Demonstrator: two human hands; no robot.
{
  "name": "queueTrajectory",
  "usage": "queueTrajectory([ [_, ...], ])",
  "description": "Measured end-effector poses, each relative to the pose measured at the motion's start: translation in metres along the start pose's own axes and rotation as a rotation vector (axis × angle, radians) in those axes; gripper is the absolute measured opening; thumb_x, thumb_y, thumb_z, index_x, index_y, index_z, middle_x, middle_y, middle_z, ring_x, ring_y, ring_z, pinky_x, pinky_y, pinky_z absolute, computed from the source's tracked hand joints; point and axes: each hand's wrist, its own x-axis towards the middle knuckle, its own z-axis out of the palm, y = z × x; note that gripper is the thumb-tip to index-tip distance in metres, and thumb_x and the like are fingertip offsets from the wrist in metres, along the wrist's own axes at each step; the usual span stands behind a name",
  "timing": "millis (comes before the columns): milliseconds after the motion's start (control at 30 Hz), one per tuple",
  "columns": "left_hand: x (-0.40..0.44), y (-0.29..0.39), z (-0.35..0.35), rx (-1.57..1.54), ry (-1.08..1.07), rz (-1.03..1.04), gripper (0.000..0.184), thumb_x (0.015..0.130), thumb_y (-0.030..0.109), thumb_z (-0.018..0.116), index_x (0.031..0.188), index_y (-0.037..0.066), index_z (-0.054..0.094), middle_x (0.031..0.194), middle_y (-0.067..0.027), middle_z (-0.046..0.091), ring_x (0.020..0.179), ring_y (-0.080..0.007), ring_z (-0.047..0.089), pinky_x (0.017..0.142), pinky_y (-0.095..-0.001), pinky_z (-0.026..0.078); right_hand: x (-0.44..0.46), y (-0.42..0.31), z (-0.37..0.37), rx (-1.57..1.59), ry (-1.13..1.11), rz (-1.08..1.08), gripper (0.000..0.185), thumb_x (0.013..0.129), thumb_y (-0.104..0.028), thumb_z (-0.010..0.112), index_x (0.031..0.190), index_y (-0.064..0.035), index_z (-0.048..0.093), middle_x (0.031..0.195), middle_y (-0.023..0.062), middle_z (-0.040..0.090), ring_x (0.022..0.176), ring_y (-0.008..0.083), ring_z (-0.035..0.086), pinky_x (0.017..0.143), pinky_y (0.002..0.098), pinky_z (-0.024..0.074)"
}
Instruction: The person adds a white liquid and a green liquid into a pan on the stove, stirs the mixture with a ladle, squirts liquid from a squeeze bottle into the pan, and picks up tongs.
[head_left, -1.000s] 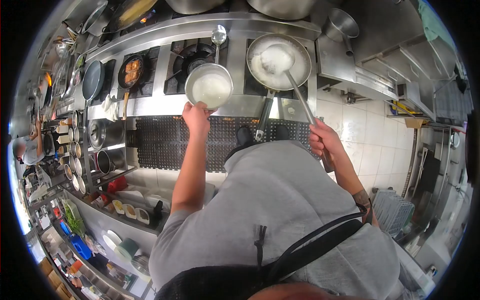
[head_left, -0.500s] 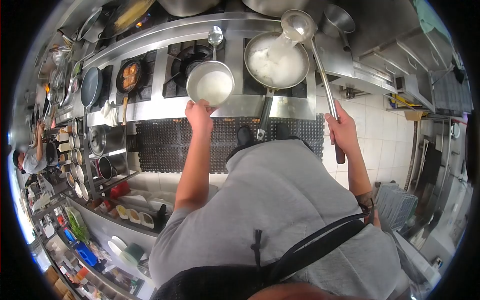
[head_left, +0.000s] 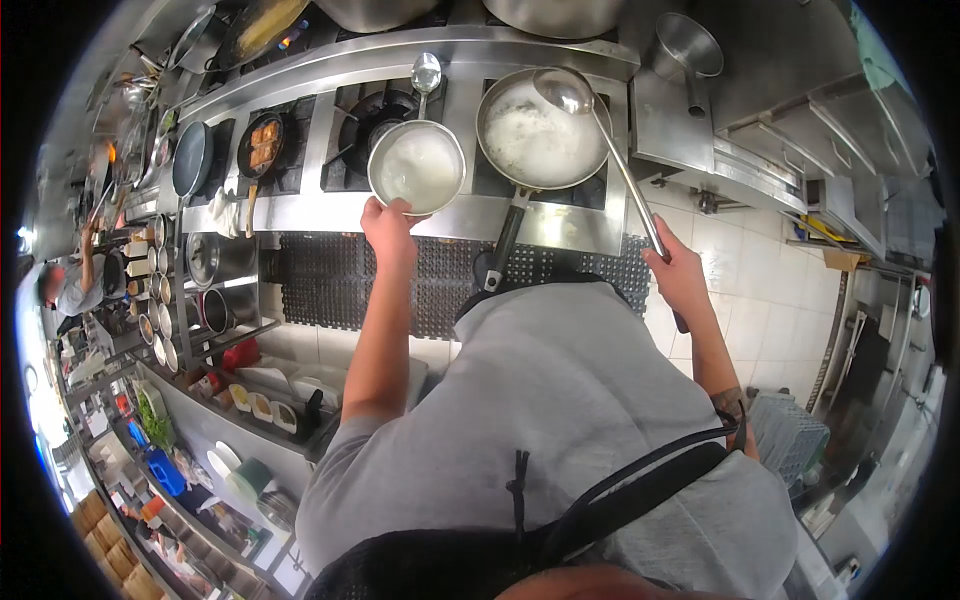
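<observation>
Inside right fingers point(head_left: 661, 252): ladle point(head_left: 620, 158), bowl over pan point(head_left: 543, 132).

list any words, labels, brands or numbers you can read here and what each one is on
No text can be read.
Frying pan, its handle: no legible marking.
Blue container: too small and blurred to tell.
Red item: likewise.
</observation>
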Motion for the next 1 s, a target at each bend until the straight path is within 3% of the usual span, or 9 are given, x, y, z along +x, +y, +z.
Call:
queueTrajectory([
  [67,0.001,0.002,0.008,0.044,0.01,0.035,0.02,0.074,-0.008,0.056,0.093,-0.008,0.05,0.09,-0.0171,0.06,0.073,-0.0264,0.066,0.062,-0.0416,0.065,0.017,0.016,-0.008,-0.225,0.015,-0.129,0.065,0.093,-0.02,0.064,0.154,-0.021,0.041,0.07,0.0124,0.06,0.063,0.0243,0.059,0.065,0.0377,0.0508],
  [167,0.003,0.014,0.03,0.081,0.037,0.129,0.013,0.074,-0.007,0.057,0.083,-0.004,0.048,0.084,-0.0148,0.058,0.069,-0.0225,0.064,0.057,-0.0385,0.062,0.055,0.062,-0.009,-0.495,0.092,-0.332,0.07,0.092,-0.016,0.066,0.155,-0.0194,0.036,0.076,0.0137,0.061,0.069,0.0214,0.064,0.07,0.0403,0.0506],
  [300,-0.005,0.038,0.057,0.23,0.113,0.28,0.025,0.073,-0.005,0.059,0.068,0.005,0.037,0.066,-0.0075,0.049,0.054,-0.0161,0.054,0.046,-0.0342,0.05,0.068,0.059,-0.014,-0.396,-0.026,-0.373,0.068,0.093,-0.012,0.062,0.155,-0.0207,0.037,0.073,0.0091,0.06,0.061,0.0188,0.063,0.059,0.0383,0.0513],
  [400,-0.016,0.058,0.084,0.359,0.11,0.345,0.024,0.073,-0.004,0.059,0.068,0.005,0.037,0.063,-0.0054,0.045,0.047,-0.0153,0.05,0.039,-0.0361,0.05,0.062,0.028,-0.031,0.341,-0.55,0.029,0.052,0.094,-0.012,0.061,0.144,-0.0156,0.05,0.067,-0.0025,0.05,0.047,0.007,0.05,0.038,0.0268,0.0425],
  [500,-0.025,0.072,0.108,0.484,0.168,0.337,0.022,0.072,0.0,0.062,0.067,0.003,0.041,0.068,-0.0056,0.05,0.054,-0.0129,0.051,0.049,-0.0336,0.057,0.072,0.028,-0.044,0.659,-0.736,0.176,0.048,0.095,-0.01,0.06,0.143,-0.0114,0.051,0.068,-0.0028,0.05,0.047,0.0063,0.048,0.039,0.0267,0.0426],
  [633,-0.015,0.071,0.122,0.416,0.195,0.398,0.022,0.072,0.0,0.062,0.067,0.005,0.041,0.066,-0.0033,0.049,0.055,-0.0127,0.049,0.044,-0.0321,0.046,0.07,0.015,-0.063,0.674,-0.741,0.206,0.049,0.096,-0.009,0.059,0.144,-0.0092,0.05,0.069,-0.0031,0.049,0.047,0.0058,0.047,0.039,0.0256,0.0414],
  [733,-0.016,0.077,0.13,0.503,0.172,0.443,0.019,0.076,-0.002,0.058,0.071,0.002,0.039,0.07,-0.0082,0.049,0.053,-0.0167,0.056,0.045,-0.0373,0.06,0.066,0.008,-0.072,0.642,-0.712,0.141,0.053,0.096,-0.009,0.059,0.148,-0.0111,0.048,0.068,-0.0028,0.049,0.046,0.0061,0.047,0.039,0.0258,0.0417],
  [800,-0.023,0.085,0.141,0.562,0.173,0.475,0.019,0.076,-0.002,0.058,0.071,0.002,0.04,0.07,-0.0088,0.05,0.053,-0.0173,0.057,0.045,-0.0375,0.06,0.065,0.001,-0.078,0.548,-0.674,0.052,0.064,0.095,-0.005,0.057,0.155,-0.0116,0.037,0.064,-0.0027,0.048,0.044,0.0071,0.045,0.039,0.0252,0.0408],
  [1000,-0.031,0.094,0.157,0.653,0.135,0.553,0.018,0.078,0.0,0.057,0.071,0.001,0.04,0.067,-0.0105,0.054,0.054,-0.0201,0.061,0.047,-0.0367,0.056,0.068,0.005,-0.08,0.352,-0.507,-0.13,0.064,0.094,-0.008,0.059,0.155,-0.0146,0.04,0.062,-0.0022,0.05,0.044,0.0084,0.048,0.042,0.0274,0.0427],
])
